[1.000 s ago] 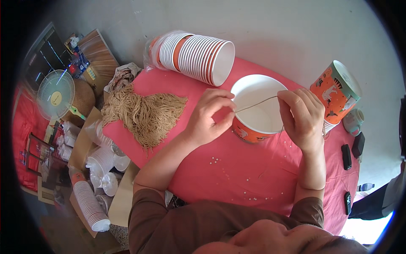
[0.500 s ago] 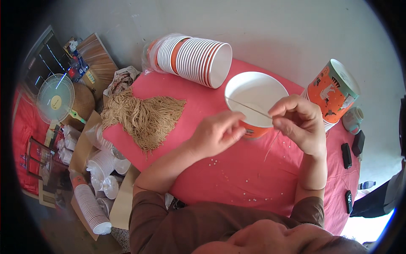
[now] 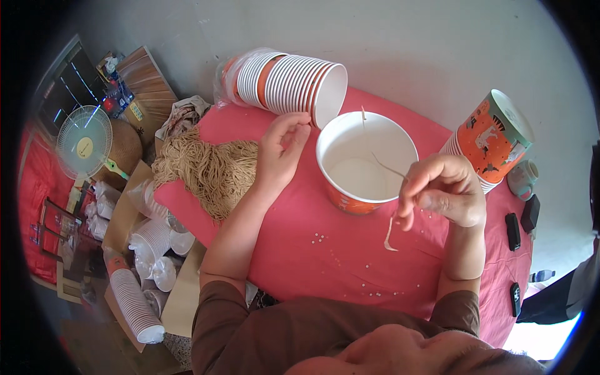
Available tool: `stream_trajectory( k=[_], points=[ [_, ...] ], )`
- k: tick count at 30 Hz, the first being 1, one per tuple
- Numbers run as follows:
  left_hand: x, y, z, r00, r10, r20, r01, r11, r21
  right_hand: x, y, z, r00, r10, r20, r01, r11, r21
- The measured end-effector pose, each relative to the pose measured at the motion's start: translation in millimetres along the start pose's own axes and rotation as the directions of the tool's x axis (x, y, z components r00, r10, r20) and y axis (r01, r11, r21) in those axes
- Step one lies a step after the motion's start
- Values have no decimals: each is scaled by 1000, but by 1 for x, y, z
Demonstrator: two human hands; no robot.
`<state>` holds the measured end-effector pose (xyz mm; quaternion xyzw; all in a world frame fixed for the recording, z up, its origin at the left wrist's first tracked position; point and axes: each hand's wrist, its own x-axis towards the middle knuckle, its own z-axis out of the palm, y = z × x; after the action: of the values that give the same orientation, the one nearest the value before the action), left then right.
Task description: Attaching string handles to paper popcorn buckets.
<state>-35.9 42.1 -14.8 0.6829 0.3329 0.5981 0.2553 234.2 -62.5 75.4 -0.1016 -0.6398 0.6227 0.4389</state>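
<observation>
A beige string point(image 3: 389, 166) is pinched between the thumb and fingers of my right hand point(image 3: 447, 190), which hovers at the right rim of a white-lined paper bucket point(image 3: 369, 144). The string runs up over the bucket's mouth, where a thin length and a small orange-tan tip show. Below my fingers a paler, curled end point(image 3: 390, 242) dangles above the red cloth. My left hand point(image 3: 282, 150) is raised left of the bucket, near the stacked buckets point(image 3: 290, 87). Its thumb and forefinger are close together; anything between them is too small to make out.
A bundle of beige strings point(image 3: 209, 172) lies at the table's left. An upturned stack of orange buckets point(image 3: 489, 137) stands at the right, beside a mug point(image 3: 522, 179) and small black devices point(image 3: 512, 231). White bits dot the red cloth point(image 3: 312, 269). A cardboard box point(image 3: 184, 300) holds wrapped cups.
My left hand has moved up and left, away from the string once stretched between both hands. The string now hangs loosely from my right hand. The bucket has shifted slightly left.
</observation>
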Motion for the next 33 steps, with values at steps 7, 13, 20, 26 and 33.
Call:
stream_trajectory(
  k=[7,13,20,26,33],
  points=[
    [-28,70,-2,838,-22,546,313,839,-445,10,19,3,997,-77,4,76,989,125],
    [-42,77,16,678,-52,733,548,701,-457,14,29,0,977,-210,-25,211,977,34],
    [-34,57,12,619,-142,773,671,608,-425,14,21,-32,929,-361,-75,362,932,-7],
    [-27,61,2,615,-168,771,667,632,-394,12,5,-48,878,-430,-211,429,902,-53],
    [-24,64,-7,781,-238,577,379,915,-136,14,8,-32,849,-247,-467,-288,524,-801]
  ],
)
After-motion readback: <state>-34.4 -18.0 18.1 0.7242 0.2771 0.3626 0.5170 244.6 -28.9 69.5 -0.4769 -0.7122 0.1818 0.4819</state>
